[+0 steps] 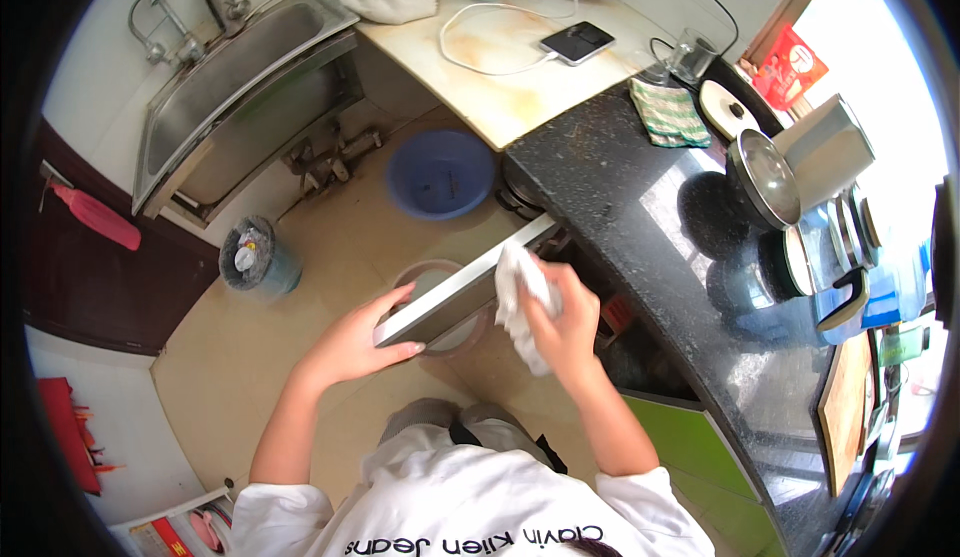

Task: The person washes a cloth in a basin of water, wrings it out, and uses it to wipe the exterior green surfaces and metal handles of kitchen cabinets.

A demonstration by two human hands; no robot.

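An opened cabinet door (450, 287) with a white top edge juts out from under the black counter. My left hand (360, 336) grips its outer end, the thumb on one side and the fingers on the other. In my right hand (562, 317) is a bunched white cloth (525, 302), held at the door's near face; I cannot tell if it touches. A pink basin (469, 336) stands on the floor below, partly hidden by the door. Behind the door the dark cabinet inside (637, 358) shows some stored items.
The black countertop (600, 174) on my right bears a steel pan (765, 178), a striped cloth (670, 113) and a wooden cutting board (847, 407). On the floor are a blue basin (441, 174) and a lined trash bin (281, 276). A sink (247, 54) is at the upper left.
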